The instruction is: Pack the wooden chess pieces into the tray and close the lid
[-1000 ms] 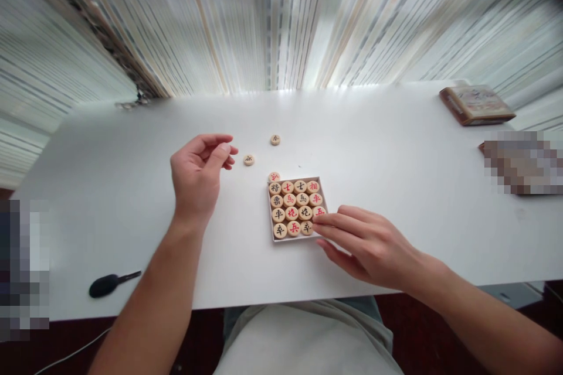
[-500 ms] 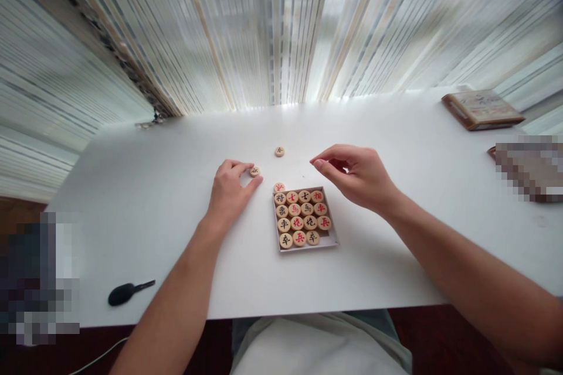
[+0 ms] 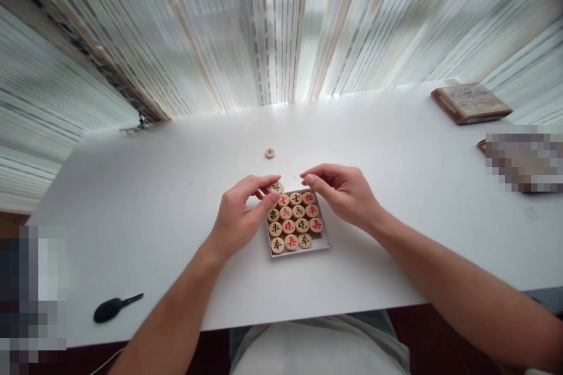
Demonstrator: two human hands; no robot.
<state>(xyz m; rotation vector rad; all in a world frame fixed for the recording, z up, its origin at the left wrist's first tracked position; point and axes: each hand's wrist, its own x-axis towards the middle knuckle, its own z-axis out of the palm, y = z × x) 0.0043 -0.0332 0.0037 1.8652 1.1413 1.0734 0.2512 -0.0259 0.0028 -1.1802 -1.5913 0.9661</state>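
Note:
My left hand [image 3: 241, 212] pinches a round wooden Chinese chess piece [image 3: 276, 187] with a black character between thumb and fingers. It holds the piece over the far left corner of a shallow open box [image 3: 325, 243]. Rows of wooden pieces with red and black characters lie in the box, among them a red-marked piece [image 3: 315, 225] at the right. A bare gap shows in the near right corner. My right hand [image 3: 342, 192] is by the far right corner, fingertips drawn together, no piece visible in them. My left hand hides part of the far row.
One more black-marked piece [image 3: 270, 153] lies on the white table [image 3: 176, 187] beyond the box. A black paddle-shaped object [image 3: 115, 306] is at the near left. A brown-edged box [image 3: 471, 102] lies at the far right, and a blurred-out item [image 3: 523, 158] nearer. Striped curtains [image 3: 281, 23] hang behind.
My left hand has moved right with the black-marked piece, over the box's corner. My right hand has come nearer the box. The red-marked piece behind the box is now hidden.

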